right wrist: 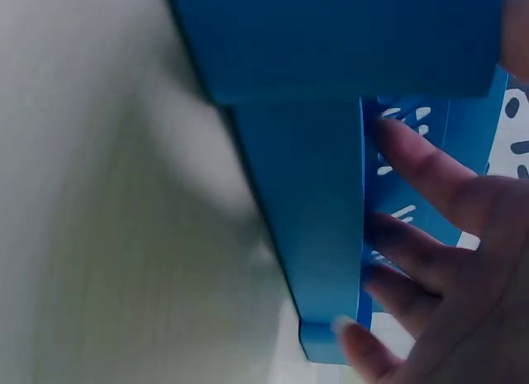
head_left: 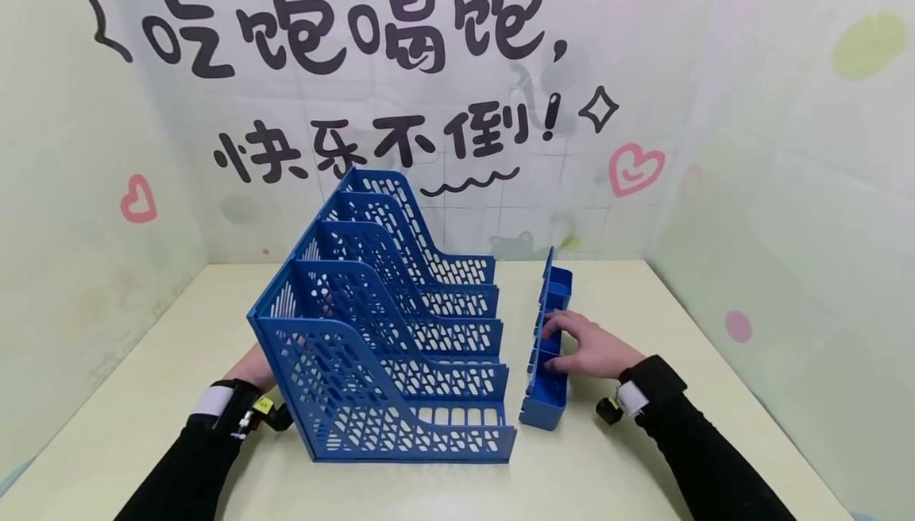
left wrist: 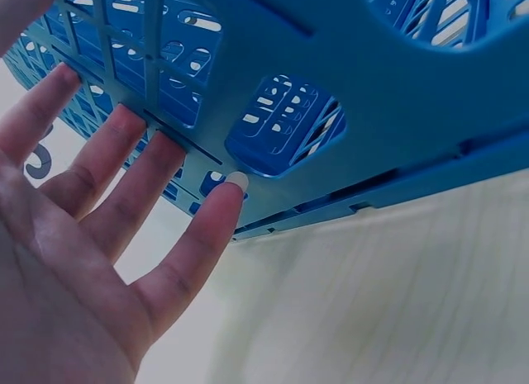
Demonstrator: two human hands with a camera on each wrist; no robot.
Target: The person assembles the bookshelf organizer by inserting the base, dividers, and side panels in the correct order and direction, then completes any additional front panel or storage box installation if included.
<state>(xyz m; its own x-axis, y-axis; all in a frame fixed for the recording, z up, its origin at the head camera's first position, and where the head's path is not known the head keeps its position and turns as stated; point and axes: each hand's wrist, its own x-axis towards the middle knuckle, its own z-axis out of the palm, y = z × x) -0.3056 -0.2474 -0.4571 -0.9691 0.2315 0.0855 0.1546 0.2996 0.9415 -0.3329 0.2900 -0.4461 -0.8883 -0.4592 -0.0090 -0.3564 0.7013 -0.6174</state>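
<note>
A blue plastic file rack [head_left: 379, 346] with slatted, perforated dividers stands upright on the table, its low front facing right. Behind its tall back panel, my left hand [head_left: 252, 368] is mostly hidden in the head view. The left wrist view shows the spread fingers [left wrist: 157, 173] nearly straight, with their tips against the perforated panel. Right of the rack, a narrow blue compartment tray [head_left: 546, 394] stands just apart from the dividers' front edges. My right hand [head_left: 589, 346] reaches into this tray, fingers [right wrist: 421, 165] extended and spread inside, towards its rack-side wall.
The pale wooden table [head_left: 686, 457] reaches back to a printed backdrop [head_left: 443, 227] with writing and hearts. Similar sheets close off the left and right sides. Each wrist carries a strapped camera.
</note>
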